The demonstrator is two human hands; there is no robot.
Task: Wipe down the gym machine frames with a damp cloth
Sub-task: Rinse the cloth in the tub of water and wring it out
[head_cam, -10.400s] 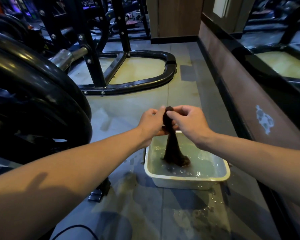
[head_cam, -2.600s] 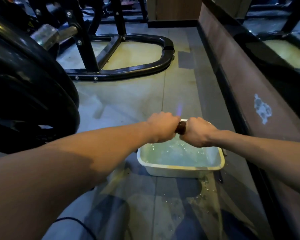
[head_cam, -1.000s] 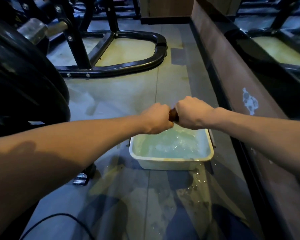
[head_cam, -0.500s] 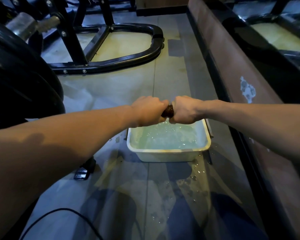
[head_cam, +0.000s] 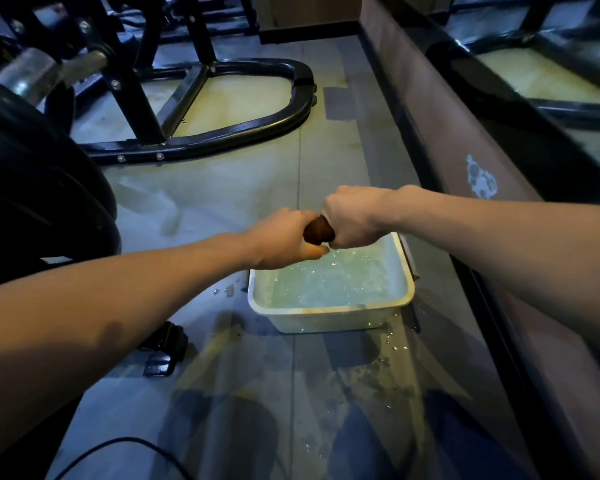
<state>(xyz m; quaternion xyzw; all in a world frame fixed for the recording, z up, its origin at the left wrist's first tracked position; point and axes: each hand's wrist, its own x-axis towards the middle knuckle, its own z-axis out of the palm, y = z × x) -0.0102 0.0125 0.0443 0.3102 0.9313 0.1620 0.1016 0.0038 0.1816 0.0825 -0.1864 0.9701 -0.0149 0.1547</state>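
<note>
Compared with half a second ago, the right hand [head_cam: 352, 216] has been raised slightly above the left hand [head_cam: 284, 240], so the twisted cloth [head_cam: 319, 229] between them is now tilted rather than level, and the basin [head_cam: 329, 318] is seen a little lower beneath them. Both fists are clenched around the cloth, one at each end, and only a short dark brown section of it is exposed between the knuckles. The cloth is held over the far edge of the basin, clear of the rippled, pale greenish water [head_cam: 333, 282] inside. The basin is set on the grey floor [head_cam: 243, 403], where splashes and droplets are scattered beside its near right corner. Farther away, the black tubular machine frame [head_cam: 288, 116] is bolted into a curved base on the floor, and large black weight plates [head_cam: 39, 188] are seen at the left edge.
</note>
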